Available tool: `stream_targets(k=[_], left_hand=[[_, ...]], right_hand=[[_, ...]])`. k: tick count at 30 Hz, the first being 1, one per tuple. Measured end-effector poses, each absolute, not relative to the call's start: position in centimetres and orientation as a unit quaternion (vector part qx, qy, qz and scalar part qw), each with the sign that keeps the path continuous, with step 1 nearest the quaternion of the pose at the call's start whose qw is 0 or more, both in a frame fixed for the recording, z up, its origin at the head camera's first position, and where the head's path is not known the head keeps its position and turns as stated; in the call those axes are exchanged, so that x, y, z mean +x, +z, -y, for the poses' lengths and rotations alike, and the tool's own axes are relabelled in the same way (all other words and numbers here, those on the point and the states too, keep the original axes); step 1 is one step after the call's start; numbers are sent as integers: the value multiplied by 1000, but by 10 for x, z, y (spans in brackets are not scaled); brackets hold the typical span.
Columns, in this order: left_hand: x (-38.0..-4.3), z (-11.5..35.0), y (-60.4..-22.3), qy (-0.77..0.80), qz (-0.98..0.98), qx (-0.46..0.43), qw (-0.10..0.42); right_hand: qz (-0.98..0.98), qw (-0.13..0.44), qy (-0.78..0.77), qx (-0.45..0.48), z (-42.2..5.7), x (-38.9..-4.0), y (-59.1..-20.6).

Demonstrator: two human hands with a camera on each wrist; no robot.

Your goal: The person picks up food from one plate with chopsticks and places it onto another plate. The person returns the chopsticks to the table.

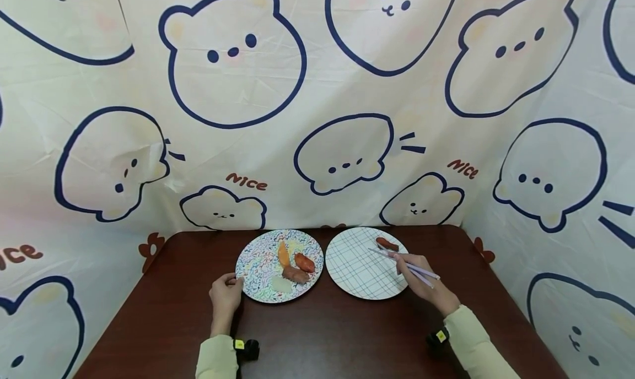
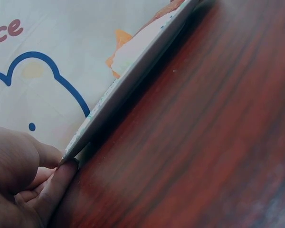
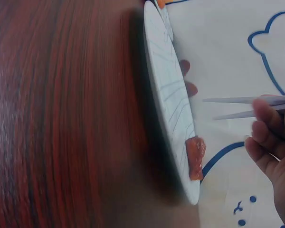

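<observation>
My left hand [image 1: 225, 299] pinches the near left rim of a round speckled plate [image 1: 253, 266] between thumb and fingers, as the left wrist view shows. On that plate lie an orange wedge-like piece [image 1: 283, 253], a reddish piece [image 1: 305, 263], a brown piece [image 1: 295, 275] and a pale flat piece [image 1: 281, 284]. My right hand [image 1: 429, 285] holds a pair of pale chopsticks [image 3: 232, 100] over a white plate with a grid pattern [image 1: 352, 269]. One reddish-brown food piece [image 3: 195, 158] lies near that plate's far right rim. The chopstick tips are slightly apart, with nothing between them.
Both plates stand side by side at the back of a dark wooden table [image 1: 297, 340]. Behind and beside it hangs a pale cloth [image 1: 317, 92] printed with cartoon bears. Each wrist wears a small black camera.
</observation>
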State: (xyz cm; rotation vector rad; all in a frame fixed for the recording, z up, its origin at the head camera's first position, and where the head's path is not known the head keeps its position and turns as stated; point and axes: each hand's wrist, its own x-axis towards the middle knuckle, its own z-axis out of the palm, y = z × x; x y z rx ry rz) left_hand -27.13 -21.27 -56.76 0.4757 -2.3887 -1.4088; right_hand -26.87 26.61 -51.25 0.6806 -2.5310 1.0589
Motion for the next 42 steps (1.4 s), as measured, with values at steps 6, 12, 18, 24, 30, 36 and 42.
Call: stream_targets(k=[6, 12, 18, 24, 30, 36, 42], left_hand=[[-272, 214, -568, -493, 837, 170, 164], [-270, 213, -567, -495, 836, 170, 163], [-269, 211, -568, -497, 837, 159, 164], [-271, 211, -570, -496, 837, 158, 167], [-271, 212, -569, -493, 838, 163, 170], [-271, 213, -569, -494, 838, 161, 168], [-270, 213, -569, -496, 838, 162, 162]], right_hand=[[882, 171, 385, 208, -276, -276, -517], [899, 148, 378, 163, -282, -281, -519], [901, 115, 395, 139, -291, -282, -523], [907, 92, 389, 131, -296, -285, -524], [911, 122, 356, 169, -295, -287, -524], [908, 125, 363, 168, -293, -287, -522], [902, 125, 378, 167, -293, -288, -523]])
